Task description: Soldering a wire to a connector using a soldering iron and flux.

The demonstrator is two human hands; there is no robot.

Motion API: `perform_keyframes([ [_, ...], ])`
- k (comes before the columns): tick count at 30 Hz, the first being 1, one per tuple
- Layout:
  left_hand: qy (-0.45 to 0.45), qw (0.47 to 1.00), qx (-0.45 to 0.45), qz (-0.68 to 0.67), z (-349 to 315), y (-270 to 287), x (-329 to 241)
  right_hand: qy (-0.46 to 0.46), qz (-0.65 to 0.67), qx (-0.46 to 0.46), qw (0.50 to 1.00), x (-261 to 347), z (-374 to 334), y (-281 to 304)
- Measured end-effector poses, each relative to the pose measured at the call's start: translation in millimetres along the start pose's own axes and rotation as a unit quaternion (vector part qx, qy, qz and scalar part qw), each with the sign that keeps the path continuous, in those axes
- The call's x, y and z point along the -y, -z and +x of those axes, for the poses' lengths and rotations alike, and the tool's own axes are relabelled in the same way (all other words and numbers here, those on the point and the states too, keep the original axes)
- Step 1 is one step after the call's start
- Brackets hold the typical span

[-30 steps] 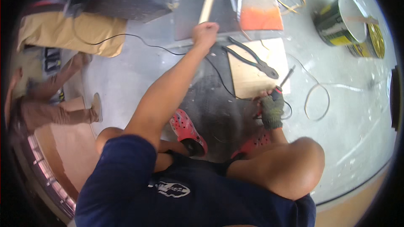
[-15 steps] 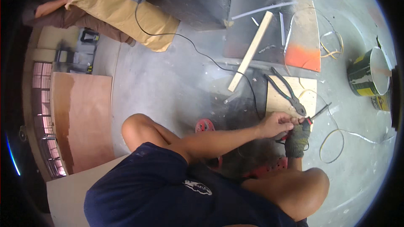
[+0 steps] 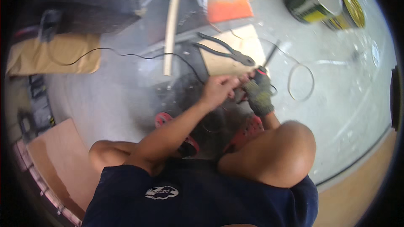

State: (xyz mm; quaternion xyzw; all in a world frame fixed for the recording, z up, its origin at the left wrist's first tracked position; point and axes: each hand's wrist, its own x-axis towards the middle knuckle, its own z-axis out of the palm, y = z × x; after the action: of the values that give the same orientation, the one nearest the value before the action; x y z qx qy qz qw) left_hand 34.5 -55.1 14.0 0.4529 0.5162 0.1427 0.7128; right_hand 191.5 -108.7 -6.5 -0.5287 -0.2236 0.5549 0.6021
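My bare left hand (image 3: 221, 90) is closed in a pinch near the fingertips of my right; what it pinches is too small and blurred to make out. My right hand (image 3: 259, 94), in a dark green-grey knit glove with bare fingertips, grips a black-and-red-handled tool (image 3: 261, 70). The tool's long dark shaft points up and to the right. Something red shows partly hidden between my hands. Just beyond them, pliers (image 3: 227, 51) with long dark handles lie on a light plywood piece (image 3: 214, 65), jaws toward my right hand.
A wooden strip (image 3: 171, 29) lies beyond my left hand, beside an orange-stained board (image 3: 229, 10). A black cord (image 3: 139, 56) runs across the floor toward my hands. Paint cans (image 3: 305, 2) stand far right, with a looped thin strip (image 3: 290, 80) nearer. Brown paper (image 3: 57, 54) lies left.
The view has turned and shifted, so the floor items sit farther left and higher. My hands stay close together, with the tool still in my right hand.
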Motion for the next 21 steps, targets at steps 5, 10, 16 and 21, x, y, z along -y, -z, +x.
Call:
perform_keyframes([
  [5,-0.004,0.998,-0.003,-0.058,5,-7,2,-0.129,-0.047,-0.020,0.990,15,2,9],
  [10,0.013,0.996,-0.029,-0.086,3,-8,4,-0.103,-0.047,-0.010,0.994,9,3,15],
  [16,-0.010,0.998,-0.014,0.066,2,-2,3,-0.110,-0.036,0.038,0.993,2,7,17],
  [21,-0.024,0.998,0.000,0.054,0,3,13,-0.141,-0.041,0.052,0.988,3,5,14],
])
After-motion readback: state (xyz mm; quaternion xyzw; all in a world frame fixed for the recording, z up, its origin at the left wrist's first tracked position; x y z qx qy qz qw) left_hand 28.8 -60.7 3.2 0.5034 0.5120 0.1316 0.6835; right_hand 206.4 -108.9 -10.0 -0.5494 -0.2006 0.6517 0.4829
